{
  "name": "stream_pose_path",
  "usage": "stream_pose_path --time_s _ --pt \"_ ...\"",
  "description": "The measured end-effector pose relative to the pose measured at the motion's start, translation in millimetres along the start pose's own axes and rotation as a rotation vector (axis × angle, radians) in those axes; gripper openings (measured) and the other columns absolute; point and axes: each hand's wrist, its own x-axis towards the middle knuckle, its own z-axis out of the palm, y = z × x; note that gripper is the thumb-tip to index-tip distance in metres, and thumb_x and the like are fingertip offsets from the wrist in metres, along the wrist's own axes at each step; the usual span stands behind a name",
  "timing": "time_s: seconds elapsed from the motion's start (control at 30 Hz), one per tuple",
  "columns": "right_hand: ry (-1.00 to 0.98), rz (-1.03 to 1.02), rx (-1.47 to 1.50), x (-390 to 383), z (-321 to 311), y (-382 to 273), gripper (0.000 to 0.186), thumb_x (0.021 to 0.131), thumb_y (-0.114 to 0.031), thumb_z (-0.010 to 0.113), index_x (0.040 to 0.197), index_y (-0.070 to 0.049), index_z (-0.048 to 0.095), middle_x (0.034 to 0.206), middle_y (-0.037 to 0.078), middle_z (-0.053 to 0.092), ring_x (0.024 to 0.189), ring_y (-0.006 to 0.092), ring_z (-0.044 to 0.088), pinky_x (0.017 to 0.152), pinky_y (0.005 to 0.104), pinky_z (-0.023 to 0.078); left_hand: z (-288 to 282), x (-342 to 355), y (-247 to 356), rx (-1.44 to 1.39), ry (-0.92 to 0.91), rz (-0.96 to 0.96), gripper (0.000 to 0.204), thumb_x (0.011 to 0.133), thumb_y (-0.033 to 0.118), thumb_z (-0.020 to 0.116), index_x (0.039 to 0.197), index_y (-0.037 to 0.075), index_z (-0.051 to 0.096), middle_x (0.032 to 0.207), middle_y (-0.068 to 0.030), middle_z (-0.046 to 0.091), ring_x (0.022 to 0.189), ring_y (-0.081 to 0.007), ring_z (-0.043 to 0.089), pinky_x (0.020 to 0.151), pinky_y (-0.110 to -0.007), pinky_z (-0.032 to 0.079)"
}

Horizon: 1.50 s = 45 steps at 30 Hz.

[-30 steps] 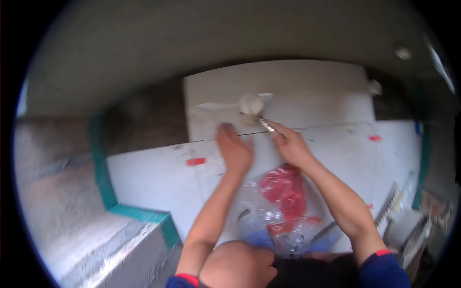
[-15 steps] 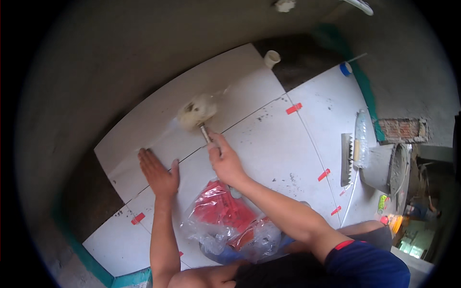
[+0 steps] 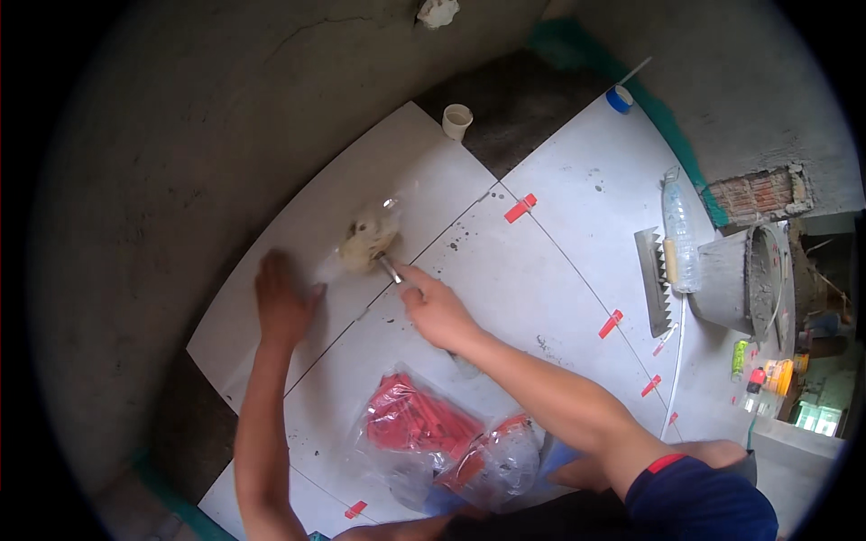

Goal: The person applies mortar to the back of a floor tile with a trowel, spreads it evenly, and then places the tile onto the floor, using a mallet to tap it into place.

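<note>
My right hand is closed around the short handle of a mallet. Its pale, stained head looks wrapped in clear plastic and is blurred, over a large white floor tile; whether it touches the tile I cannot tell. To its left, my left hand lies spread over the same tile, slightly blurred, thumb out toward the mallet. A straight seam parts this tile from the white tiles nearer me. Red levelling wedges sit along other seams.
By my knees lies a clear plastic bag of red wedges. To the right are a notched trowel, a plastic bottle and a mortar-smeared bucket. A white pipe piece and blue tape roll stand farther off, near the wall.
The view has turned and shifted. My left hand has moved farther onto the far tile, toward the wall. The mallet, still in my right hand, is a little nearer the seam.
</note>
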Motion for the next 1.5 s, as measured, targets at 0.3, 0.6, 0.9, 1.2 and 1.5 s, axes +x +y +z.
stream_pose_path --time_s 0.3,0.6,0.9,1.2,1.5 --pt "0.428 -0.264 -0.389 13.9 -56.0 -2.0 0.042 0.097 -0.015 0.05 0.139 -0.017 0.049 0.096 0.025 0.066 0.088 0.043 0.063 0.079 0.0462 0.049 1.8 87.7 137.7 -0.142 -0.141 0.129 0.12 0.065 0.055 0.08 0.146 -0.011 0.022 0.155 -0.0291 0.017 0.146 -0.0431 0.013 0.118 -0.05 0.016" --pt "0.388 -0.18 -0.288 25.2 -73.7 3.2 0.041 0.098 -0.017 0.046 0.139 -0.018 0.048 0.101 0.025 0.064 0.092 0.044 0.062 0.08 0.0518 0.049 -1.1 85.9 142.9 -0.087 -0.135 0.091 0.126 0.062 0.06 0.08 0.145 -0.014 0.021 0.154 -0.0312 0.016 0.145 -0.0456 0.013 0.118 -0.051 0.014" --pt "0.394 -0.119 -0.299 34.0 -75.7 2.9 0.035 0.099 -0.017 0.049 0.133 -0.019 0.054 0.096 0.025 0.066 0.083 0.0418 0.064 0.077 0.043 0.05 0.2 87.0 137.6 -0.075 -0.15 0.085 0.129 0.06 0.063 0.078 0.146 -0.014 0.02 0.155 -0.0309 0.014 0.146 -0.0441 0.012 0.118 -0.051 0.014" --pt "0.402 -0.161 -0.255 38.0 -79.4 -2.8 0.037 0.098 -0.017 0.049 0.135 -0.02 0.051 0.075 0.024 0.063 0.071 0.0403 0.062 0.068 0.0447 0.048 1.8 84.9 139.4 -0.069 -0.142 0.099 0.128 0.062 0.063 0.078 0.146 -0.013 0.018 0.154 -0.0331 0.015 0.144 -0.0479 0.013 0.116 -0.055 0.016" --pt "0.363 -0.256 -0.341 67.8 -72.5 -14.2 0.035 0.097 -0.017 0.047 0.132 -0.019 0.052 0.079 0.022 0.065 0.074 0.0416 0.063 0.069 0.0478 0.048 2.7 85.9 136.1 -0.037 -0.141 0.098 0.132 0.06 0.067 0.077 0.146 -0.013 0.018 0.155 -0.0311 0.014 0.146 -0.0441 0.011 0.118 -0.051 0.013"
